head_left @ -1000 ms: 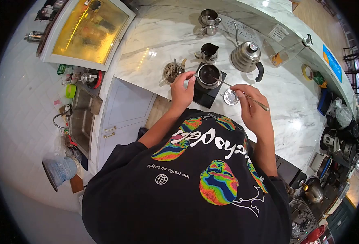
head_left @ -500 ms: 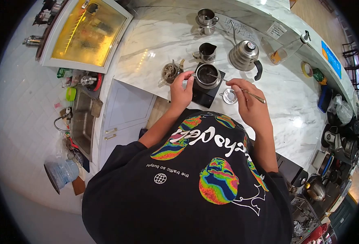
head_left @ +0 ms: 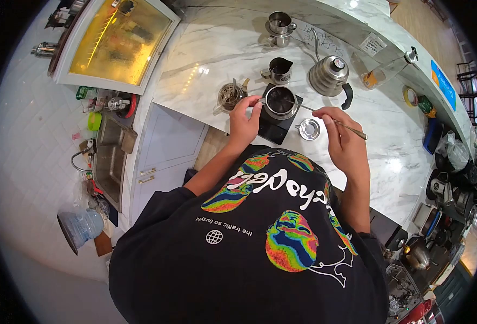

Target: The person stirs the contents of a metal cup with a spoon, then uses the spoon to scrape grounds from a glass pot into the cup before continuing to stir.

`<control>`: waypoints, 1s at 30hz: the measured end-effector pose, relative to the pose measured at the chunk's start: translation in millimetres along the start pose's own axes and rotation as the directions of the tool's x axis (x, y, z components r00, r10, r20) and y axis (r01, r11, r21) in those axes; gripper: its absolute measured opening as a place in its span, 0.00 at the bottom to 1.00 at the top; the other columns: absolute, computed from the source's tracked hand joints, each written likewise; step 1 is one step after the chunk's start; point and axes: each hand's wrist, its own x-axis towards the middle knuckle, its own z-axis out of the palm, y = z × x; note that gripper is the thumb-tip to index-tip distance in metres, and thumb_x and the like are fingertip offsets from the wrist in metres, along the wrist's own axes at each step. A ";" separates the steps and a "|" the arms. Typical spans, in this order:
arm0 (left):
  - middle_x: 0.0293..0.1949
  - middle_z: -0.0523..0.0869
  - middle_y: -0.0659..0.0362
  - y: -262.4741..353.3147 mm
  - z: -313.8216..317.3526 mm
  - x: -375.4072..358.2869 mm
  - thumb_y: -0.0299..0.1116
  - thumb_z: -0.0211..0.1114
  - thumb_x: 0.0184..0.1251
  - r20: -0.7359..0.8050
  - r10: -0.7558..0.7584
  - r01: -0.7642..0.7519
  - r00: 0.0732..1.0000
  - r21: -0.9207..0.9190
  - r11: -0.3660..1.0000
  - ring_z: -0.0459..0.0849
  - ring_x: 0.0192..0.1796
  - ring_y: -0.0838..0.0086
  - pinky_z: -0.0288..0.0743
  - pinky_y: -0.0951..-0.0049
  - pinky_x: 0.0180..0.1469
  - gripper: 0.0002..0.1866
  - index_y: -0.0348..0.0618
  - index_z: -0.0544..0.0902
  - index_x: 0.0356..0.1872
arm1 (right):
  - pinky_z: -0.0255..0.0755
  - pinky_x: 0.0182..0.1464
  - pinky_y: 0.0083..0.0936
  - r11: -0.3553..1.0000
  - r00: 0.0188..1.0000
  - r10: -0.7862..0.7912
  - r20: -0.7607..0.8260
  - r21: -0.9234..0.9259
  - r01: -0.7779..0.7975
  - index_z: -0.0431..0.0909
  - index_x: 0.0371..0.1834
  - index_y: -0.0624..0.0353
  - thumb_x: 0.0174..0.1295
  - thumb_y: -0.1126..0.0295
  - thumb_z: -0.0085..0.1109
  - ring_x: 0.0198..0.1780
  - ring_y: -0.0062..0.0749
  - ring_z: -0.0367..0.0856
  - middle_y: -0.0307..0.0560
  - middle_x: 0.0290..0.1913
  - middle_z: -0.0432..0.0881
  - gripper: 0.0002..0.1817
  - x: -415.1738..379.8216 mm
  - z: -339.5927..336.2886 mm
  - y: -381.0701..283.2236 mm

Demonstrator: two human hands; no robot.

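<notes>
My left hand (head_left: 244, 122) pinches the side handle of a metal cup (head_left: 281, 115) with dark contents. The cup rests on a flat black scale (head_left: 273, 132). In my right hand (head_left: 344, 137) is a thin long-handled spoon (head_left: 351, 129), its far end reaching over the rim into the cup. How deep the spoon goes cannot be made out. Beside the scale, near my right fingers, lies a small round metal lid (head_left: 308, 129). A glass pot (head_left: 229, 99) with something inside stands just beyond my left hand.
Behind the cup stands a metal pitcher (head_left: 280, 70). A gooseneck kettle (head_left: 329, 77) with a black handle is to its right. Stacked metal cups (head_left: 280, 24) stand at the back of the marble counter (head_left: 384, 173). On the left are a sink (head_left: 109, 162) and an illuminated glass-front cabinet (head_left: 121, 43).
The whole view has shifted slightly. My right hand has drawn a little to the right with the spoon, whose end is still in the cup. The left hand keeps its hold.
</notes>
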 end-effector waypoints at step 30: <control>0.46 0.91 0.52 -1.1 -1.1 0.6 0.29 0.65 0.75 -0.004 -0.002 0.002 1.000 -0.004 1.000 0.88 0.50 0.70 0.78 0.69 0.58 0.12 0.35 0.86 0.54 | 0.76 0.48 0.38 0.997 0.999 0.048 -0.014 -0.066 -0.049 0.82 0.48 0.61 0.77 0.72 0.54 0.43 0.51 0.85 0.52 0.41 0.87 0.07 8.4 0.9 -13.4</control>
